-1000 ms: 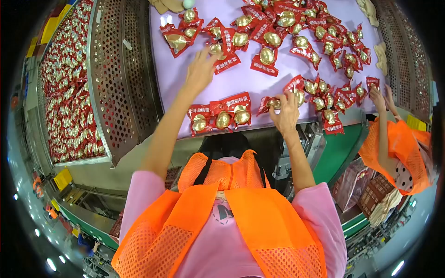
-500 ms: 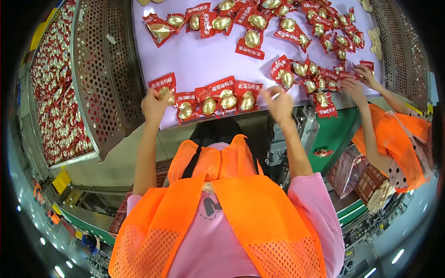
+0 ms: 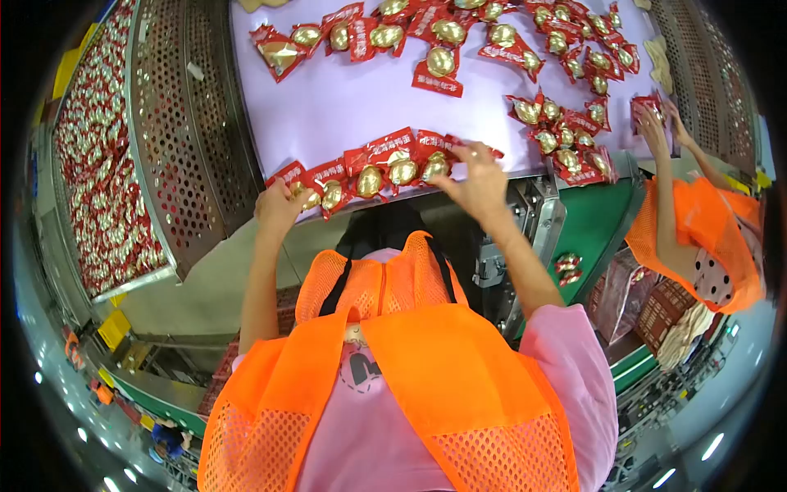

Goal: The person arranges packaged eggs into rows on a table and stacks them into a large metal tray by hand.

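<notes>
A row of red foil packets with gold egg-shaped middles point(image 3: 402, 170) lies along the near edge of the pale lilac belt point(image 3: 344, 107). My left hand point(image 3: 279, 203) is closed on the packet point(image 3: 309, 197) at the row's left end. At the right end, my right hand point(image 3: 477, 187) has its thumb and fingers around another packet point(image 3: 495, 152). Most of that packet is hidden beneath the fingers, with red wrapper showing behind them.
More packets point(image 3: 385, 35) are scattered across the belt's far side, with a cluster point(image 3: 566, 135) at right. Perforated metal guards point(image 3: 176, 115) flank the belt. Left is a bin heaped with packets point(image 3: 106, 197). A co-worker's hands point(image 3: 656, 127) hold a packet near a green conveyor point(image 3: 590, 213).
My left hand has lowered its packet to the row's left end. My right hand has shifted left and up, and a packet from the right is now under it. The co-worker's hands moved right.
</notes>
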Demonstrator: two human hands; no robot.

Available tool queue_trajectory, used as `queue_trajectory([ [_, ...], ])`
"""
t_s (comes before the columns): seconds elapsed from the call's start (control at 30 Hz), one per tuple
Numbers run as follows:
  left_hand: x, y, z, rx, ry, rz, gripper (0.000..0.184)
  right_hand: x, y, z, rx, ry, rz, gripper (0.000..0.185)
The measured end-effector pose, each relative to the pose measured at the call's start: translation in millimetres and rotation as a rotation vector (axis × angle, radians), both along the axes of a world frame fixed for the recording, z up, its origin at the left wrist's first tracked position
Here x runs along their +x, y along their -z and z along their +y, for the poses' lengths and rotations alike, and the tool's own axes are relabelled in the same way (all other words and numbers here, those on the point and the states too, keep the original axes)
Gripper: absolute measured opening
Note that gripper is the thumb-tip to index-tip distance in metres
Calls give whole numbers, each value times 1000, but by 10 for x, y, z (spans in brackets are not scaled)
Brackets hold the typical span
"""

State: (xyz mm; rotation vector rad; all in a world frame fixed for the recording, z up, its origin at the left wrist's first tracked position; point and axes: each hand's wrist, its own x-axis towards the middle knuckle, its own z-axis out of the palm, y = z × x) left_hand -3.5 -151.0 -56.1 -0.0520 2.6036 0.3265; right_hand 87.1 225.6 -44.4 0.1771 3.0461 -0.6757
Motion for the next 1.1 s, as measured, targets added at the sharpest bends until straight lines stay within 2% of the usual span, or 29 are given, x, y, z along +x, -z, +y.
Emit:
queue_trajectory([
  [0.03, -48, -73, 76, -53, 58, 75, 48, -33, -32, -178, 12, 49, -126, 67],
  [0.1, -136, -242, 259, -158, 173, 227, 44, -103, 143, -384, -63, 98, -170, 73],
  [0.13, -252, -468, 501, -26, 119, 214, 39, -118, 188, -405, -125, 90, -199, 74],
  [0.2, -469, -458, 879, 110, 317, 409, 37, -71, 330, -310, -273, 49, -121, 73],
  [0.27, -686, -489, 1471, 425, 474, 439, 30, -28, 329, -182, -446, 25, -101, 73],
  [0.37, -959, -365, 2324, 576, 741, 403, 29, 91, 375, -133, -590, 127, 149, 67],
  [0.4, -999, -294, 2557, 654, 841, 424, 27, 102, 289, -124, -621, 178, 262, 67],
  [0.5, -902, -250, 3096, 734, 848, 129, 35, 394, -55, -115, -1142, 550, 349, 77],
  [0.53, -796, -211, 3182, 688, 941, 180, 38, 651, -85, -69, -1298, 600, 415, 83],
  [0.6, -614, 129, 3381, 699, 1113, 316, 41, 1369, -411, -15, -1363, 742, 424, 82],
  [0.63, -445, 322, 3429, 729, 1189, 366, 44, 1874, -529, -35, -1379, 839, 362, 81],
  [0.7, -234, 402, 3451, 509, 1297, 228, 47, 2919, -700, -97, -1402, 1013, 210, 76],
  [0.77, -103, 425, 3513, 384, 1333, 205, 43, 3869, -796, -324, -1391, 1235, -69, 61],
  [0.8, -105, 432, 3493, 406, 1364, 145, 41, 4290, -716, -534, -1275, 1338, -176, 54],
  [0.83, -146, 418, 3449, 417, 1389, 93, 40, 4676, -549, -797, -1162, 1421, -285, 47],
  [0.87, -203, 374, 3385, 417, 1400, 52, 39, 4909, -406, -1027, -1191, 1487, -391, 39],
  [0.9, -225, 318, 3242, 452, 1388, -113, 38, 5169, -115, -1274, -1221, 1522, -503, 32],
  [0.93, -276, 302, 3054, 473, 1349, -260, 38, 5357, 225, -1565, -1212, 1548, -433, 22],
  [0.97, -353, 373, 2839, 459, 1422, -294, 44, 5531, 546, -1857, -1202, 1570, -363, 12],
  [1.0, -400, 451, 2664, 475, 1475, -314, 48, 5658, 935, -2104, -1068, 1539, -432, 14],
  [1.03, -434, 451, 2553, 426, 1542, -356, 51, 5413, 824, -2080, -1141, 1547, -553, 53],
  [1.07, -453, 481, 2493, 412, 1559, -391, 54, 6284, 1794, -2507, -1190, 1422, -551, 47],
  [1.1, -418, 387, 2479, 339, 1526, -421, 56, 5762, 1266, -2209, -932, 1246, -774, 42],
])
